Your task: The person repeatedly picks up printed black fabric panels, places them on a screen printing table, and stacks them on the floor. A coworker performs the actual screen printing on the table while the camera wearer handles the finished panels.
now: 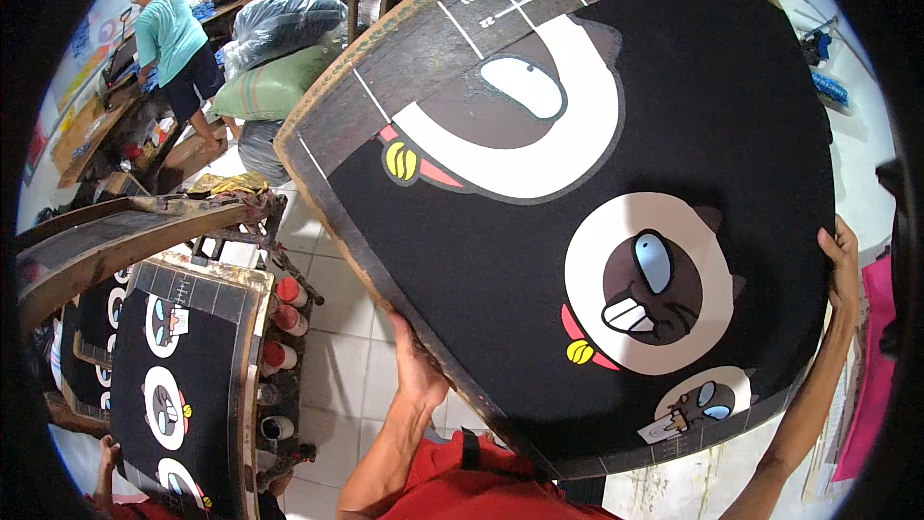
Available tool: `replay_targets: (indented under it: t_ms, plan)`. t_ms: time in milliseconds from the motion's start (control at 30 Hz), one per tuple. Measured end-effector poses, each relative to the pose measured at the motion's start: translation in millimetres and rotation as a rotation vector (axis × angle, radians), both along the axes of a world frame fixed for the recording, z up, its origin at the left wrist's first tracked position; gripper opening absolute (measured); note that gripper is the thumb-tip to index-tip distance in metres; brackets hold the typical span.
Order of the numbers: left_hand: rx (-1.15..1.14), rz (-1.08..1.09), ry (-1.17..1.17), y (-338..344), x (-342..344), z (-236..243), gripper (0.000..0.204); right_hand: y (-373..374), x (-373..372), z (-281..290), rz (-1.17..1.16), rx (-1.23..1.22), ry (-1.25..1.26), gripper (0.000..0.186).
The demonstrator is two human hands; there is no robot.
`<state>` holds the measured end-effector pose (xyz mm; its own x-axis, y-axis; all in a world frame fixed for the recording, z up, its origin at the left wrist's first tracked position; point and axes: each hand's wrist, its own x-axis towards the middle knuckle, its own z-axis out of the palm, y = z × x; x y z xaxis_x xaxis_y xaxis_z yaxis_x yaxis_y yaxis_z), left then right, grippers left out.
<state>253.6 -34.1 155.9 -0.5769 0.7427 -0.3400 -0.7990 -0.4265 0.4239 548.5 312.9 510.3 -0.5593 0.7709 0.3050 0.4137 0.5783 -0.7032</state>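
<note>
A large dark board tilts up close in front of me, with black fabric lying over most of it. Cartoon cat faces in white and brown are printed on the fabric; one face winks and bares its teeth. White marks line the board's bare margin. My left hand is closed on the lower left edge, its thumb at the rim and its other fingers hidden behind. At the right edge, my right hand is closed around the board, with its fingertips partly hidden.
At lower left, another board carries similar printed black fabric, with a separate hand beside it. Red-lidded jars stand along a rack. A person in a teal shirt stands far left near stuffed sacks. Pink material hangs at right.
</note>
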Motion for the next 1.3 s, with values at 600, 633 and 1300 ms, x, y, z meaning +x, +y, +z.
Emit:
replay_targets:
  t_ms: [600,633,1300]
  plan:
    - [-0.020,-0.004,0.020,1.8,-2.2,0.6,0.100,-3.1,-4.3,-8.2,0.019,0.013,-0.004,0.036]
    - [-0.007,-0.009,0.026,2.1,-2.4,0.3,0.102,-2.8,-4.6,-7.8,-0.004,0.011,0.007,0.036]
    - [-0.001,0.010,0.012,-1.2,-0.3,-4.1,0.103,-2.9,-5.9,-1.8,0.140,-0.129,0.041,0.043]
